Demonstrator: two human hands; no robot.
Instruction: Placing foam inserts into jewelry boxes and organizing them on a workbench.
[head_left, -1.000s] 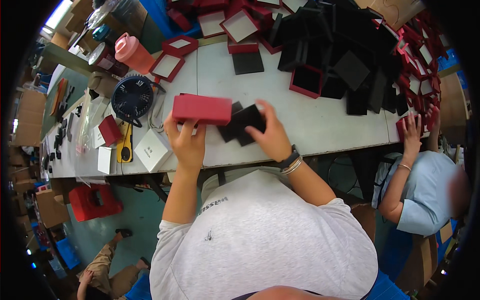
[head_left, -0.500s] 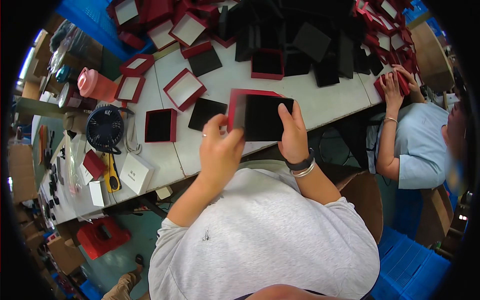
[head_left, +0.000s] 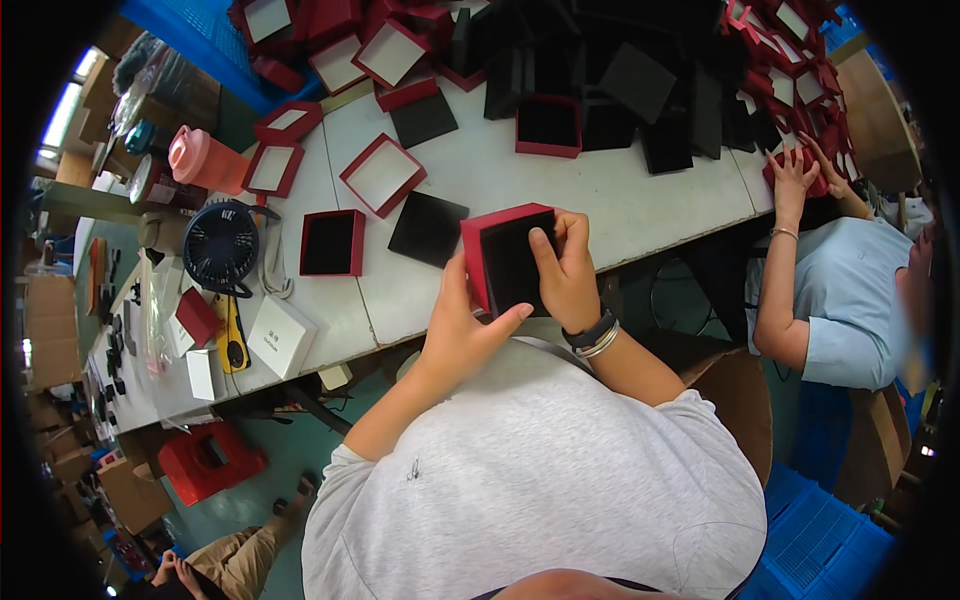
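I hold a red box (head_left: 474, 262) with a black pad (head_left: 508, 262) at its face, tilted above the table's front edge. My right hand (head_left: 572, 282) grips its right side, the thumb pressed on the black surface. Against the red left side and lower corner rests my left hand (head_left: 462, 325), its thumb stretched along the bottom edge. Whether the pad sits fully inside the box I cannot tell. Just behind lie a black square pad (head_left: 427, 229) and, to the left, an open red box with black lining (head_left: 333, 243). A white-lined red box (head_left: 383, 176) stands farther back.
Red boxes and black pads (head_left: 638, 82) are heaped at the back. To the left are a pink cup (head_left: 205, 160), a dark blue fan (head_left: 221, 247), a white box (head_left: 282, 337) and a yellow cutter (head_left: 232, 335). At right, a co-worker's hands (head_left: 797, 180) hold a red box.
The box has turned and tilted, showing more of its red left side. My left hand has moved from its upper left edge to cup its lower left. The whole view has shifted slightly.
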